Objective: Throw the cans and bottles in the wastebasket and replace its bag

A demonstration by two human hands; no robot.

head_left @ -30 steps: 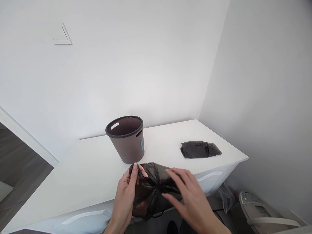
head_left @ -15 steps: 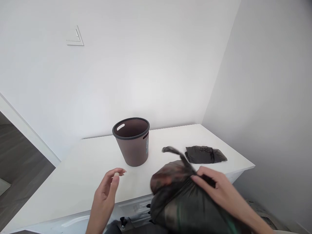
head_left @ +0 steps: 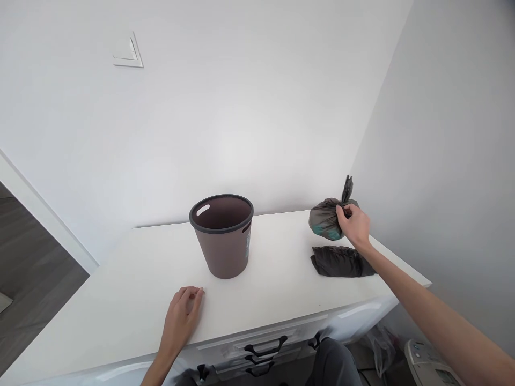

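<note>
My right hand [head_left: 354, 225] pinches the knotted neck of a filled black garbage bag [head_left: 325, 220] at the far right of the white cabinet top. Teal patches show through its thin plastic, and a twisted end sticks up above my fingers. Just in front of it lies a folded black garbage bag [head_left: 340, 261], partly behind my right forearm. My left hand [head_left: 183, 316] rests at the front of the top, fingers loosely curled and holding nothing. Beyond it stands a brown trash can [head_left: 225, 252] with a dark rim and cut-out handles; no liner shows in it.
The white cabinet [head_left: 273, 300] backs onto a wall with a light switch [head_left: 129, 53]. Black drawer handles [head_left: 265, 348] line its front, above my knee [head_left: 336, 364]. At lower right are a pale device [head_left: 428, 364] and a clear plastic bag [head_left: 380, 346].
My right hand has carried the filled bag from the front edge to the back right of the top. My left hand has come down onto the surface, its fingers more curled.
</note>
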